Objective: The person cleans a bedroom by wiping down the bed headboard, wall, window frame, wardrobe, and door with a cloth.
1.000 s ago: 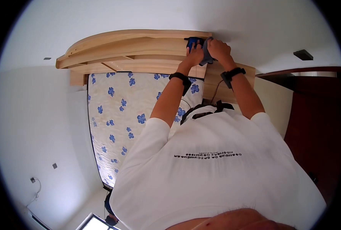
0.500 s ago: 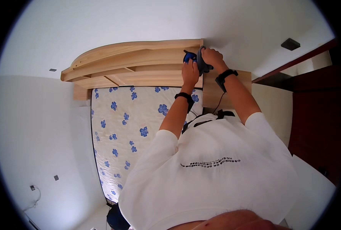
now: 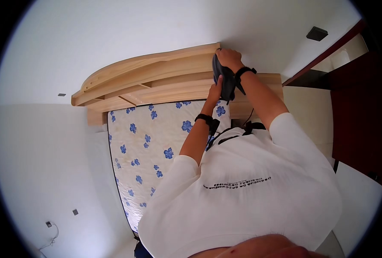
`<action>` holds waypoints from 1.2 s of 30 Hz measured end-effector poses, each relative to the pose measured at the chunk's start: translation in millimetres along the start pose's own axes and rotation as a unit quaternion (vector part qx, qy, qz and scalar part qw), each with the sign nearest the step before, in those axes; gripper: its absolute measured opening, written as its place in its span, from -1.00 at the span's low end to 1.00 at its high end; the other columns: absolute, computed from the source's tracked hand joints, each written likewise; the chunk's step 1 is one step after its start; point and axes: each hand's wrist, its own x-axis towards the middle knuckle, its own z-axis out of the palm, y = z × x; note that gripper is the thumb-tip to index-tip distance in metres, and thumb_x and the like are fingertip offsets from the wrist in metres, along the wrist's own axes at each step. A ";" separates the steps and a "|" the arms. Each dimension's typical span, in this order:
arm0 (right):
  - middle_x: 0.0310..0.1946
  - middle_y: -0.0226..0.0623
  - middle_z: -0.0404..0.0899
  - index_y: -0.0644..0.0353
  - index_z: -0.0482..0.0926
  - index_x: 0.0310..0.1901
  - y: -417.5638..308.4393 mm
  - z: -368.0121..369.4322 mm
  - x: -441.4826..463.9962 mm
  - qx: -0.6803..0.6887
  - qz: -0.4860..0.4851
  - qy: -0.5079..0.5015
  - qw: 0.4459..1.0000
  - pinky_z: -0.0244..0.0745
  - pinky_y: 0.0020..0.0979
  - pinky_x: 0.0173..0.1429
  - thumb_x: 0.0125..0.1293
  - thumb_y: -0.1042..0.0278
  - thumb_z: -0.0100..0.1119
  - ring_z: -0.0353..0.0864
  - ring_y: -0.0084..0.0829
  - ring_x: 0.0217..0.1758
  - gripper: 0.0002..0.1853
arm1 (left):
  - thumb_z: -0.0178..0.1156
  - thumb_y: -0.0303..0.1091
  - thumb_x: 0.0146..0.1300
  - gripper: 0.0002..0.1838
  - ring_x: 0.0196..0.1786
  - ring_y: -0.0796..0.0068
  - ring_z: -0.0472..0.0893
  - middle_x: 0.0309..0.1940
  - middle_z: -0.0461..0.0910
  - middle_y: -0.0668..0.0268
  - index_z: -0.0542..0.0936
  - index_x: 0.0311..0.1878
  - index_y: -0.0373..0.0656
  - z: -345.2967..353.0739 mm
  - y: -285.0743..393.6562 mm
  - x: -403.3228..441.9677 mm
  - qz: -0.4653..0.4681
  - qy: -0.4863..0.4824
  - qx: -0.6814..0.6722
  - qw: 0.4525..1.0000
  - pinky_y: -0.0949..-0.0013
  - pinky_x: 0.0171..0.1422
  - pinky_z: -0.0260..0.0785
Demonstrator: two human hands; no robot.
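A dark grey cloth (image 3: 223,79) hangs over the right end of the wooden headboard (image 3: 173,60). My right hand (image 3: 229,59) is closed on the cloth's upper part, close to the headboard's top corner. Lower and to the left, my left hand (image 3: 216,90) grips the cloth's edge with the thumb pointing up. The cloth hides some of its fingers and whatever else may be behind it. Both wrists wear black straps.
A mattress (image 3: 156,129) with blue flowers lies below the headboard. To the right of the hands is a wooden bedside surface (image 3: 268,84). A dark red cabinet (image 3: 356,116) stands farther right. A dark cable (image 3: 249,117) runs near my waist.
The cloth is now spread longer and hangs lower between my hands. The blue object seen at my left hand earlier is no longer visible. My view has shifted slightly.
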 end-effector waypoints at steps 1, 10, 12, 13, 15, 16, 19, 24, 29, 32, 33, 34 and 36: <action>-0.21 -0.14 0.69 0.07 0.69 -0.25 0.2 -2.9 7.6 0.003 0.001 0.006 1.000 0.55 -0.05 -0.10 0.39 0.10 -0.21 0.67 -0.04 -0.11 -0.58 | 0.05 0.31 0.24 -0.24 -0.10 0.05 0.59 -0.20 0.59 -0.15 0.55 -0.05 -0.38 4.1 6.5 1.7 0.111 0.048 -0.042 0.992 0.18 0.05 0.38; -0.04 0.00 0.63 0.24 0.65 -0.11 -4.1 -4.1 -8.7 0.076 0.110 -0.071 0.989 0.47 -0.02 0.12 0.47 -0.06 -0.37 0.60 0.05 0.04 -0.39 | 0.28 -0.39 0.10 -0.48 -0.02 0.01 0.55 -0.10 0.52 -0.06 0.35 0.11 -0.31 -2.6 8.3 -15.5 0.352 0.325 -0.041 0.877 0.19 0.12 0.36; -0.06 0.00 0.63 0.23 0.66 -0.13 -4.9 -4.9 -19.0 0.063 0.108 -0.077 0.989 0.48 -0.01 0.10 0.47 -0.04 -0.33 0.61 0.03 0.02 -0.42 | 0.27 -0.44 0.09 -0.48 -0.02 0.03 0.57 -0.07 0.52 -0.05 0.35 0.12 -0.31 2.2 8.6 -17.8 0.382 0.334 -0.034 0.861 0.20 0.13 0.37; -0.08 -0.01 0.64 0.23 0.66 -0.14 -7.6 -6.4 -21.9 0.056 0.096 -0.075 0.991 0.49 -0.02 0.08 0.47 -0.03 -0.33 0.62 0.02 0.00 -0.43 | 0.24 -0.49 0.07 -0.47 0.00 0.01 0.56 -0.06 0.51 -0.07 0.33 0.14 -0.29 -1.0 12.6 -15.7 0.412 0.324 -0.020 0.852 0.20 0.13 0.37; -0.09 -0.02 0.65 0.23 0.66 -0.16 -5.7 -9.5 -24.2 0.045 0.085 -0.075 0.993 0.50 -0.03 0.07 0.48 -0.03 -0.32 0.63 0.01 -0.01 -0.44 | 0.21 -0.54 0.06 -0.45 0.01 -0.01 0.56 -0.05 0.50 -0.09 0.30 0.16 -0.27 -4.2 31.4 -18.6 0.439 0.312 -0.008 0.843 0.19 0.13 0.38; -0.11 -0.02 0.65 0.22 0.66 -0.16 -5.6 -10.9 -24.0 0.027 0.057 -0.067 0.996 0.51 -0.04 0.05 0.48 -0.02 -0.32 0.63 0.01 -0.02 -0.44 | 0.19 -0.53 0.05 -0.41 -0.01 -0.12 0.55 -0.08 0.51 -0.14 0.27 0.19 -0.23 -7.6 44.6 -20.9 0.450 0.281 -0.006 0.848 0.12 0.11 0.37; -0.13 -0.04 0.66 0.20 0.67 -0.18 -6.2 -12.8 -15.0 0.011 0.045 -0.063 0.997 0.52 -0.05 0.02 0.48 -0.01 -0.31 0.64 0.00 -0.04 -0.46 | 0.15 -0.49 0.04 -0.36 -0.02 -0.28 0.53 -0.12 0.53 -0.23 0.21 0.24 -0.15 -25.5 51.2 1.2 0.391 0.189 0.022 0.901 0.04 0.07 0.37; -0.14 -0.05 0.66 0.18 0.67 -0.18 -1.4 -2.1 16.7 0.017 0.081 -0.073 0.994 0.53 -0.05 0.01 0.48 0.00 -0.33 0.64 0.02 -0.04 -0.46 | 0.13 -0.32 0.06 -0.34 -0.04 -0.35 0.53 -0.15 0.54 -0.30 0.16 0.26 -0.11 -42.7 53.8 23.8 0.275 0.092 0.100 0.952 0.00 0.03 0.38; -0.11 -0.13 0.67 0.10 0.69 -0.15 -0.6 -6.9 37.6 0.005 0.085 -0.057 0.995 0.54 -0.06 -0.06 0.43 0.06 -0.29 0.65 -0.05 -0.04 -0.52 | 0.15 -0.12 0.00 -0.23 0.04 -0.33 0.51 -0.11 0.53 -0.33 0.16 0.27 -0.25 -44.2 53.9 63.1 0.240 0.083 0.097 0.962 0.04 0.10 0.36; -0.07 -0.13 0.66 0.10 0.68 -0.13 -0.8 -11.6 35.9 -0.009 0.058 -0.054 0.997 0.54 -0.06 -0.04 0.43 0.07 -0.30 0.64 -0.03 -0.01 -0.52 | 0.15 -0.07 -0.01 -0.18 0.08 -0.29 0.50 -0.08 0.53 -0.32 0.14 0.28 -0.31 -49.1 56.5 73.7 0.222 0.053 0.090 0.970 0.08 0.13 0.35; -0.07 -0.13 0.66 0.10 0.68 -0.13 -1.4 -12.4 36.0 -0.010 0.056 -0.053 0.997 0.54 -0.06 -0.04 0.43 0.07 -0.30 0.64 -0.03 -0.01 -0.52 | 0.15 -0.07 -0.01 -0.18 0.08 -0.29 0.50 -0.08 0.53 -0.32 0.14 0.28 -0.31 -50.2 56.4 76.7 0.223 0.055 0.088 0.969 0.08 0.13 0.35; -0.06 -0.12 0.65 0.11 0.68 -0.13 -2.0 -12.8 35.4 0.000 0.066 -0.052 0.997 0.54 -0.06 -0.03 0.44 0.08 -0.30 0.63 -0.03 0.00 -0.52 | 0.15 -0.07 -0.01 -0.17 0.07 -0.29 0.51 -0.08 0.53 -0.31 0.13 0.30 -0.29 -50.9 54.8 78.6 0.231 0.055 0.091 0.967 0.09 0.13 0.35; -0.05 -0.11 0.65 0.13 0.68 -0.12 0.4 -9.1 33.4 0.010 0.075 -0.051 0.996 0.54 -0.06 -0.02 0.44 0.08 -0.29 0.62 -0.03 0.01 -0.52 | 0.16 -0.08 0.00 -0.17 0.06 -0.28 0.51 -0.08 0.53 -0.31 0.13 0.31 -0.27 -50.7 46.5 81.6 0.238 0.055 0.092 0.965 0.10 0.13 0.36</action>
